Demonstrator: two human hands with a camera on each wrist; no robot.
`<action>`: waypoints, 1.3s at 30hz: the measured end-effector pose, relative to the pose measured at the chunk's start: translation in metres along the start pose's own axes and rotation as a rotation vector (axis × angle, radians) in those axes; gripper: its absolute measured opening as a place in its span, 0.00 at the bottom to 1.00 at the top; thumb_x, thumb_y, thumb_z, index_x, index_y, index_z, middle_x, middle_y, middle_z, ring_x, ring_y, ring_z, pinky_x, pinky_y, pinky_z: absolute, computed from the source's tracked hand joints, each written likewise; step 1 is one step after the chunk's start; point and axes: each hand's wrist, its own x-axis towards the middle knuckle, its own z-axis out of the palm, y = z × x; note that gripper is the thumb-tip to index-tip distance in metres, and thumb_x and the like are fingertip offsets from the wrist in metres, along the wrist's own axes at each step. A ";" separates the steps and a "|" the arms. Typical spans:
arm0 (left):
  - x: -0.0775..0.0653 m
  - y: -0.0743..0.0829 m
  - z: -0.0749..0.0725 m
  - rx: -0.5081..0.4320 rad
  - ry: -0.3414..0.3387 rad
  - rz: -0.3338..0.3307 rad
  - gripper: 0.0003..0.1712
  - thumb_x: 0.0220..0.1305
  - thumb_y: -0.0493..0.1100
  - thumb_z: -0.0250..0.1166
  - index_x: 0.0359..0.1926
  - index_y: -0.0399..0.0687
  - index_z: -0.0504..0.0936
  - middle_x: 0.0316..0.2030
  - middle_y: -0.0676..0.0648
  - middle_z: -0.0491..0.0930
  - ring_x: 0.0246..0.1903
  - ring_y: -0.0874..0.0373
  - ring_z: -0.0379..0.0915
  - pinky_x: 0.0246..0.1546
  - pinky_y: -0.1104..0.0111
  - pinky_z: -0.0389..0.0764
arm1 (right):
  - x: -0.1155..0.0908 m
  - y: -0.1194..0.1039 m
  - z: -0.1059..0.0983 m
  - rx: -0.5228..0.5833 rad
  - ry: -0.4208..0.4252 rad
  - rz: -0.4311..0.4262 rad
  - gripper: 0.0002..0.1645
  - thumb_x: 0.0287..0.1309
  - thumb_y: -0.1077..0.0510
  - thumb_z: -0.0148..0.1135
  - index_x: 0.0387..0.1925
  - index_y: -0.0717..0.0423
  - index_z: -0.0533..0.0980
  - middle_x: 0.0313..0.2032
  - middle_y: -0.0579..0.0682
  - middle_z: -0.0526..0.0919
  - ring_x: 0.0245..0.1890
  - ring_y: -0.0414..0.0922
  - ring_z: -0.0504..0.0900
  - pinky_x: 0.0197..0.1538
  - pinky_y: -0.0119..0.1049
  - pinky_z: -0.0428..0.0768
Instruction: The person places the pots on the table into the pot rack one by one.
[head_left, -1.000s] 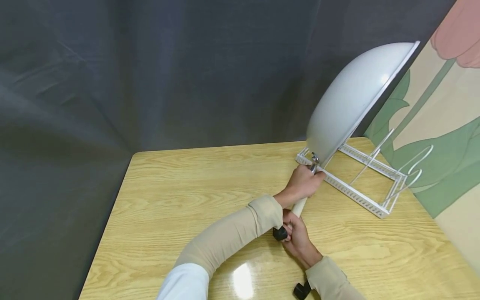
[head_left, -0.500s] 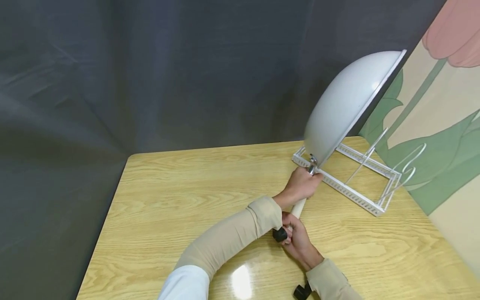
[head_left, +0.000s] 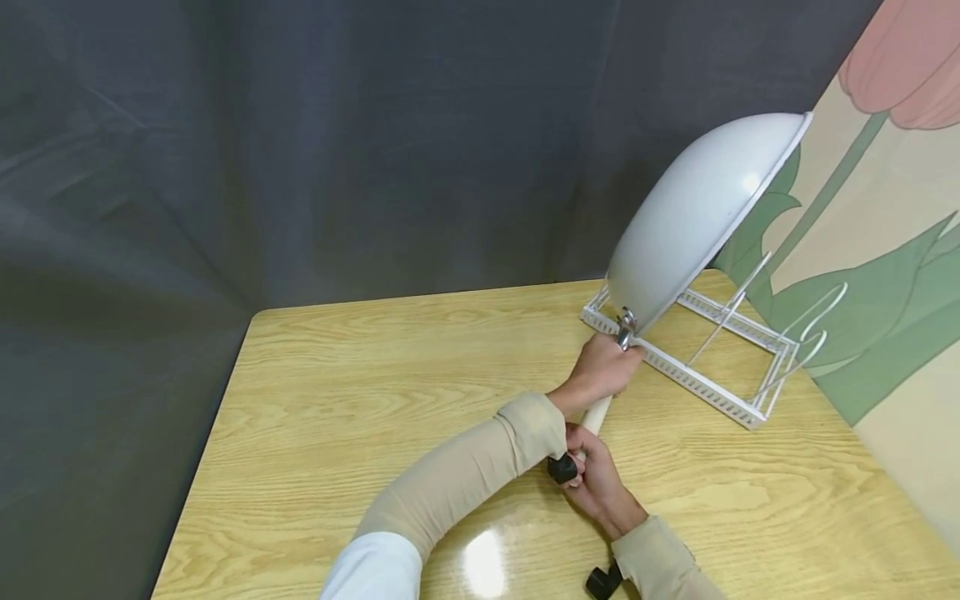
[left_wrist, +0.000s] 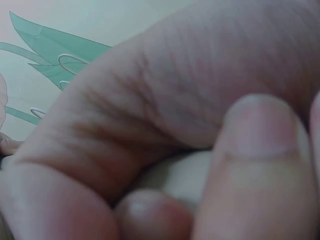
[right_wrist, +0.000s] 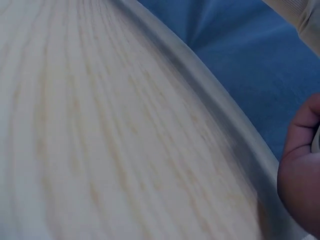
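My left hand [head_left: 598, 368] curls round a pale-handled tool [head_left: 597, 415] near the white bowl [head_left: 693, 215]; my right hand [head_left: 599, 483] grips it farther from the bowl.

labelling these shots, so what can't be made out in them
Inside of the bowl, head view: hidden by its outer wall.
Lower end of the tool, head view: mostly covered by the right hand.
Most of the tool, left wrist view: behind the left hand.
Painted flower, head view: cut off by top and right edges.
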 end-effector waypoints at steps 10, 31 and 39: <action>0.005 -0.010 -0.002 0.008 0.019 -0.070 0.23 0.67 0.43 0.63 0.15 0.53 0.67 0.07 0.55 0.61 0.05 0.62 0.56 0.06 0.72 0.59 | 0.001 0.005 -0.002 0.009 0.042 0.036 0.25 0.61 0.62 0.56 0.23 0.52 0.49 0.15 0.42 0.48 0.14 0.37 0.44 0.18 0.26 0.42; 0.011 -0.011 0.001 -0.028 0.001 -0.102 0.23 0.66 0.42 0.63 0.15 0.53 0.66 0.08 0.55 0.62 0.06 0.62 0.57 0.07 0.72 0.60 | -0.002 0.000 -0.002 -0.077 0.181 0.094 0.22 0.59 0.60 0.57 0.24 0.51 0.52 0.16 0.42 0.48 0.16 0.36 0.50 0.23 0.28 0.48; 0.010 -0.013 0.003 -0.068 -0.008 -0.102 0.24 0.67 0.40 0.63 0.14 0.53 0.65 0.08 0.55 0.62 0.07 0.63 0.57 0.07 0.73 0.60 | -0.003 0.000 0.001 -0.133 0.240 0.076 0.17 0.60 0.63 0.50 0.24 0.52 0.53 0.16 0.42 0.49 0.15 0.35 0.52 0.22 0.27 0.52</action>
